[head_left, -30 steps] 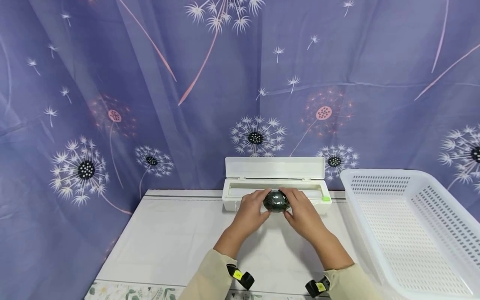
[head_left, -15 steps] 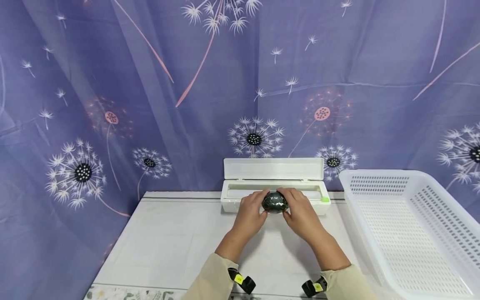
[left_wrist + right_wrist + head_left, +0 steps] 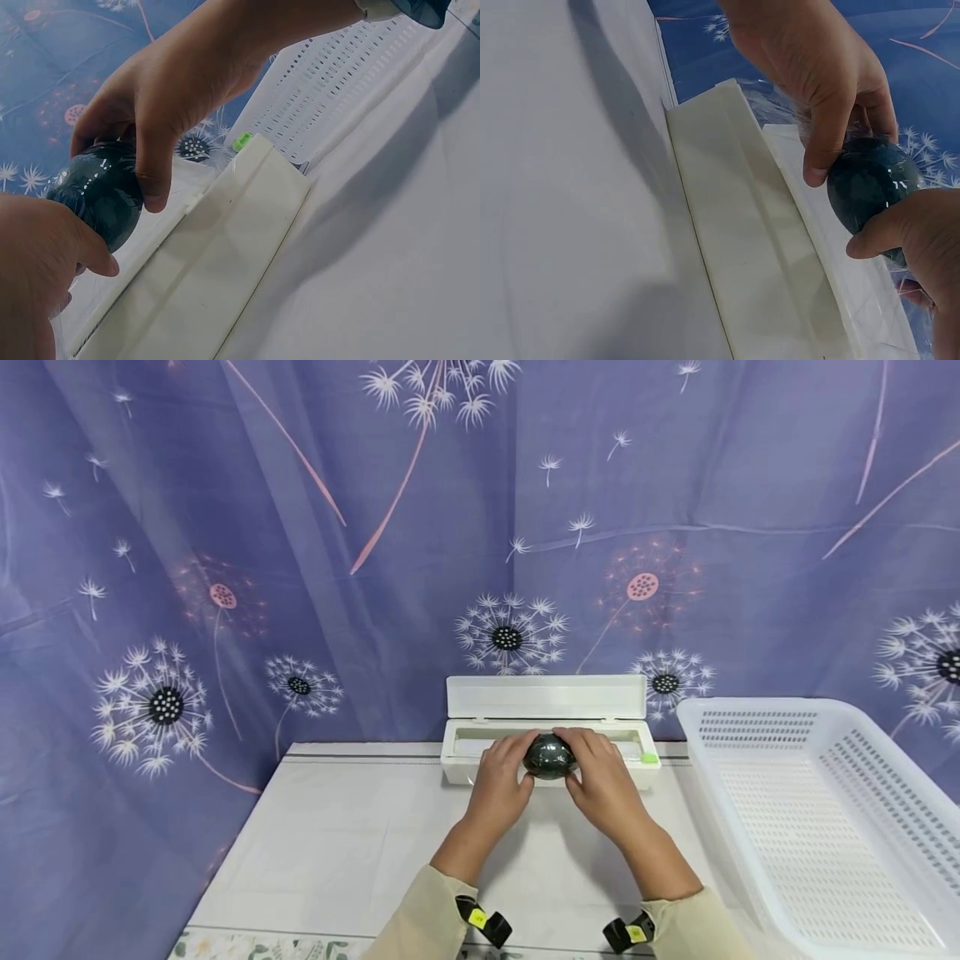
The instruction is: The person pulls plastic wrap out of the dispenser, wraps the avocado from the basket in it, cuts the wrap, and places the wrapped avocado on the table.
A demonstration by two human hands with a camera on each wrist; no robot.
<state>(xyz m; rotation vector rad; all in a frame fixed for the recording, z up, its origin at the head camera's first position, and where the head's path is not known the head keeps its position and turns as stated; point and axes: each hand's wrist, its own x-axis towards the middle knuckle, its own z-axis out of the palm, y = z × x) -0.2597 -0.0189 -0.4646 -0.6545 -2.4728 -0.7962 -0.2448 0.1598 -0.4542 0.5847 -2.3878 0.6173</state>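
Observation:
A dark green, glossy, egg-shaped object (image 3: 550, 755) is held above the front of a white cling film dispenser (image 3: 555, 781). Clear film clings around it, with loose film visible in the wrist views. My left hand (image 3: 497, 785) grips its left side, thumb toward me and fingers behind. From the other side my right hand (image 3: 606, 787) grips it the same way. In the left wrist view, the right hand (image 3: 169, 90) comes from the top. The dispenser's lid (image 3: 547, 697) stands raised at the back, and a pale roll (image 3: 472, 746) lies inside, partly hidden by the hands.
A white perforated plastic basket (image 3: 731, 835) stands at the right. A small green piece (image 3: 649, 757) sits at the dispenser's right end. The white cloth-covered table (image 3: 337, 835) meets a blue dandelion-print curtain (image 3: 390, 635) behind.
The dark green object has risen slightly and tilted between my hands, its highlights shifting from the top to lower down. Both hands keep their grip and have barely moved.

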